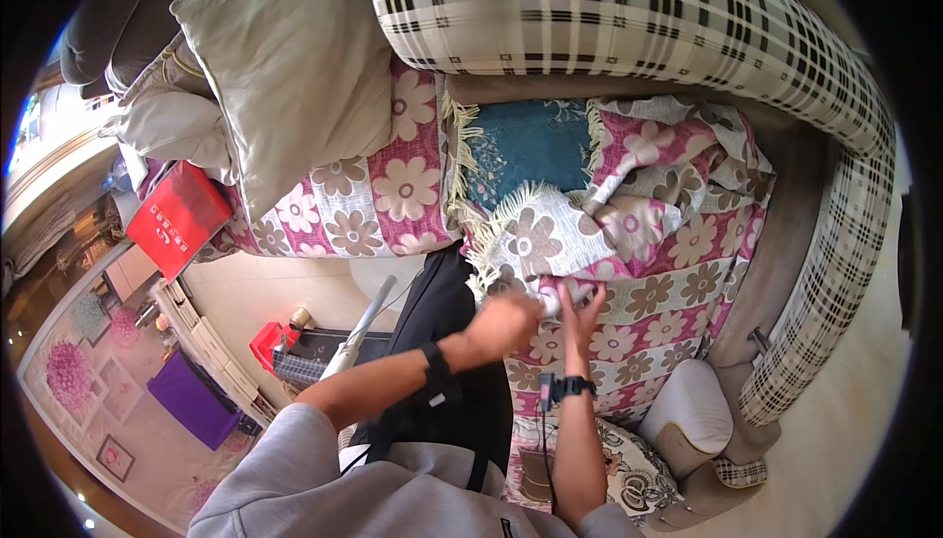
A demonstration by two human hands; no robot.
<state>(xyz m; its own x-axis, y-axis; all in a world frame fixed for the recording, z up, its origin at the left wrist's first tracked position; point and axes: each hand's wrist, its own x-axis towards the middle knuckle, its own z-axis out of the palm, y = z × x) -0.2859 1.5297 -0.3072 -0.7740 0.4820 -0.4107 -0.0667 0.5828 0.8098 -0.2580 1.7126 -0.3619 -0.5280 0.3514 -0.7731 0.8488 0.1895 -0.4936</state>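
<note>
A floral patchwork sofa cover [650,294] in pink, white and brown, with a cream fringe, lies over the seat. Part of it is folded back in a crumpled heap [550,233]. At the heap's near edge, my right hand [582,316] has its thumb and fingers around a bunched bit of the cover. Close to its left is my left hand [504,326], smeared by motion with its fingers seemingly curled; whether it holds any cloth is hidden. Beyond the heap, a dark teal flowered cloth [530,150] shows between two fringed edges.
A plaid bolster-like backrest [609,17] curves along the far and right sides. A large beige cushion [295,76] rests at the far left, near a red bag [179,221]. A white pole [363,317] stands left of my legs. A patterned cushion [629,469] lies near right.
</note>
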